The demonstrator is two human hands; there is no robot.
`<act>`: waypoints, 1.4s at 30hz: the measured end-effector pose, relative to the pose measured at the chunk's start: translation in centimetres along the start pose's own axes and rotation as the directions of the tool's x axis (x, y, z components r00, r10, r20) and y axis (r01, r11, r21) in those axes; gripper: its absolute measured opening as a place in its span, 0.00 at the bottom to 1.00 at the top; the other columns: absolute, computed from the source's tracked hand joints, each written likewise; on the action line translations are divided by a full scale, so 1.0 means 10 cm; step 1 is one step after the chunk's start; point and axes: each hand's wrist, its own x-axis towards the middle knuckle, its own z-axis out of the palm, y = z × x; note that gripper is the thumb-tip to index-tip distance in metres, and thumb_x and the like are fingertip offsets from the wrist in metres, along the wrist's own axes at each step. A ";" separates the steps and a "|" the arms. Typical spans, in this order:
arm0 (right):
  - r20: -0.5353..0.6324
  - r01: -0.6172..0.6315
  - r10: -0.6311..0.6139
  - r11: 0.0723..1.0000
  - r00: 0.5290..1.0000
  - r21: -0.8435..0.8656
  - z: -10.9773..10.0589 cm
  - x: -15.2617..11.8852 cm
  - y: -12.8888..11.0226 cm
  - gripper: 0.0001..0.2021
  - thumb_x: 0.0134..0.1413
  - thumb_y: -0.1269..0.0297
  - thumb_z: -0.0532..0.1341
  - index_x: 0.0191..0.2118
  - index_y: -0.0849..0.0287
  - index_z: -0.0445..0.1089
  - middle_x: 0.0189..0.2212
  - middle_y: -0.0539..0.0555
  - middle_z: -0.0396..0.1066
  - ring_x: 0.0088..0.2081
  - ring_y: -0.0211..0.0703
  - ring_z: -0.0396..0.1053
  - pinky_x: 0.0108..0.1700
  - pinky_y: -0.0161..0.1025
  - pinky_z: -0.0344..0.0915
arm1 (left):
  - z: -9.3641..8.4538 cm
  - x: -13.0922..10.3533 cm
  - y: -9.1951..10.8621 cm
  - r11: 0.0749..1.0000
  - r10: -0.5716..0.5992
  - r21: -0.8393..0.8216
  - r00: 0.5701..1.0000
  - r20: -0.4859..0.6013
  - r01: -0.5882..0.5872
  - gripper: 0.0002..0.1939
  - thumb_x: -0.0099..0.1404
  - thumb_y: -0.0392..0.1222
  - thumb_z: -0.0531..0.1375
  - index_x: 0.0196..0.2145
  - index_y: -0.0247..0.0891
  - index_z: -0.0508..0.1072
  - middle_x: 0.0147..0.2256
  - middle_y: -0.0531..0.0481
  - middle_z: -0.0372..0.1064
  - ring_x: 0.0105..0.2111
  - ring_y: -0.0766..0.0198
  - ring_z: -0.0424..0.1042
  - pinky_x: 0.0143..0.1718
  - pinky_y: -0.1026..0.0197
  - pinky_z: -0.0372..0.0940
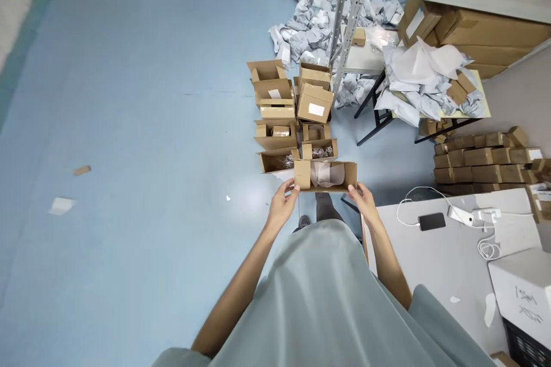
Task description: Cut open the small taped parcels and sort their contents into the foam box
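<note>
An open cardboard box (302, 175) is held up in front of me between both hands. Inside it lies clear wrapping (328, 174) around something I cannot make out. My left hand (283, 202) grips the box at its left near corner. At the right near corner, my right hand (362, 199) has its fingers on the box wall. Just beyond are more open cardboard boxes on the floor in two rows, among them one with crinkled filling (322, 152) and one holding a smaller package (280, 131).
A metal rack (355, 17) stands ahead, with grey mailing bags (307, 26) on the floor around it. To the right are a small table of bags (485, 94), stacked cartons (482, 165) and a white desk (413, 252) with a phone (431, 222). Blue floor (150, 126) extends left.
</note>
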 end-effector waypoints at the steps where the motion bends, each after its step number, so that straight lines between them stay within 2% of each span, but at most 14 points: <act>1: 0.021 0.000 0.000 1.000 1.000 -0.008 0.05 0.21 -0.08 0.40 0.43 0.27 0.78 0.50 0.55 0.81 0.53 0.59 0.84 0.44 0.51 0.83 0.53 0.49 0.79 | 0.01 0.14 0.07 1.000 0.000 0.006 1.000 -0.019 0.000 0.28 0.72 0.59 0.65 0.61 0.38 0.78 0.64 0.34 0.79 0.62 0.43 0.80 0.61 0.43 0.78; 6: 0.110 0.013 -0.007 0.999 0.994 -0.046 0.21 1.20 -0.51 0.36 0.49 0.29 0.76 0.51 0.55 0.80 0.52 0.58 0.83 0.43 0.47 0.81 0.51 0.45 0.79 | 0.11 0.82 0.50 0.997 -0.010 0.072 0.997 -0.075 0.016 0.27 0.74 0.58 0.63 0.61 0.39 0.78 0.64 0.36 0.79 0.60 0.45 0.80 0.59 0.45 0.78; 11: 0.207 0.043 -0.035 0.998 0.978 -0.035 0.36 2.14 -0.80 0.31 0.55 0.30 0.74 0.49 0.53 0.78 0.52 0.56 0.81 0.51 0.48 0.80 0.57 0.46 0.80 | 0.26 1.51 0.87 0.994 -0.013 0.106 0.990 -0.143 0.028 0.27 0.74 0.54 0.64 0.64 0.37 0.77 0.63 0.36 0.80 0.61 0.45 0.80 0.60 0.43 0.77; 13: 0.217 0.003 -0.002 1.000 0.976 -0.004 0.46 2.52 -0.83 0.30 0.57 0.32 0.74 0.50 0.53 0.77 0.54 0.57 0.81 0.54 0.49 0.81 0.58 0.45 0.79 | 0.33 1.79 0.98 0.996 -0.005 0.087 0.989 -0.146 0.018 0.27 0.74 0.51 0.65 0.64 0.36 0.76 0.63 0.35 0.79 0.60 0.46 0.80 0.63 0.43 0.76; 16: 0.132 -0.161 0.167 0.986 0.977 -0.051 0.60 3.01 -0.78 0.26 0.64 0.37 0.71 0.54 0.52 0.77 0.56 0.58 0.80 0.53 0.47 0.82 0.56 0.41 0.79 | 0.43 2.12 1.14 0.996 0.008 0.093 0.989 -0.148 0.006 0.26 0.74 0.48 0.65 0.65 0.36 0.76 0.66 0.34 0.78 0.62 0.46 0.79 0.66 0.42 0.74; 18: 0.056 -0.265 0.272 0.958 0.961 -0.108 0.61 3.20 -0.69 0.22 0.67 0.43 0.70 0.55 0.54 0.77 0.54 0.59 0.81 0.48 0.45 0.82 0.53 0.40 0.80 | 0.48 2.23 1.24 0.992 0.051 0.123 0.984 -0.170 -0.030 0.26 0.74 0.49 0.65 0.66 0.37 0.76 0.68 0.34 0.76 0.65 0.45 0.78 0.67 0.42 0.74; 20: 0.019 -0.329 0.335 0.934 0.942 -0.139 0.55 3.25 -0.58 0.16 0.69 0.49 0.69 0.51 0.56 0.78 0.49 0.59 0.82 0.43 0.45 0.82 0.52 0.43 0.80 | 0.50 2.26 1.29 0.987 0.100 0.140 0.982 -0.162 -0.078 0.26 0.75 0.50 0.65 0.66 0.38 0.77 0.68 0.34 0.76 0.66 0.45 0.77 0.66 0.43 0.75; 23: 0.020 -0.380 0.387 0.913 0.922 -0.151 0.36 3.08 -0.43 0.11 0.67 0.54 0.70 0.45 0.57 0.78 0.44 0.59 0.84 0.41 0.44 0.83 0.55 0.46 0.80 | 0.50 2.17 1.26 0.984 0.117 0.143 0.988 -0.101 -0.102 0.25 0.75 0.52 0.66 0.64 0.38 0.79 0.65 0.36 0.79 0.68 0.44 0.76 0.68 0.41 0.74; 27: 0.034 -0.384 0.390 0.916 0.920 -0.115 0.08 2.65 -0.31 0.10 0.65 0.55 0.72 0.43 0.55 0.79 0.44 0.60 0.87 0.45 0.47 0.85 0.60 0.50 0.80 | 0.48 1.96 1.07 0.987 0.065 0.147 0.998 -0.018 -0.062 0.24 0.73 0.51 0.66 0.61 0.38 0.81 0.65 0.35 0.79 0.66 0.43 0.77 0.69 0.39 0.73; 34: -0.018 -0.268 0.269 0.963 0.963 0.023 -0.18 1.82 -0.27 0.15 0.62 0.50 0.72 0.46 0.55 0.80 0.52 0.61 0.87 0.51 0.52 0.86 0.65 0.54 0.77 | 0.52 1.48 0.80 0.989 0.053 0.129 0.986 0.156 -0.074 0.20 0.71 0.50 0.65 0.56 0.38 0.82 0.60 0.36 0.82 0.62 0.44 0.82 0.68 0.38 0.74; 38: -0.067 -0.129 0.137 0.985 0.988 0.112 -0.25 1.12 -0.17 0.23 0.58 0.42 0.74 0.50 0.55 0.82 0.56 0.63 0.86 0.54 0.55 0.86 0.65 0.56 0.76 | 0.47 1.09 0.66 0.979 0.154 0.093 0.955 0.255 -0.182 0.22 0.71 0.53 0.64 0.56 0.39 0.82 0.61 0.35 0.82 0.63 0.43 0.81 0.67 0.39 0.75; 42: -0.160 0.021 0.012 0.979 0.987 0.201 -0.30 0.08 0.11 0.32 0.56 0.34 0.75 0.55 0.53 0.82 0.57 0.64 0.86 0.55 0.59 0.85 0.64 0.56 0.76 | 0.40 0.64 0.46 0.964 0.216 0.063 0.896 0.388 -0.259 0.23 0.69 0.59 0.65 0.51 0.40 0.83 0.57 0.36 0.84 0.60 0.44 0.83 0.65 0.39 0.76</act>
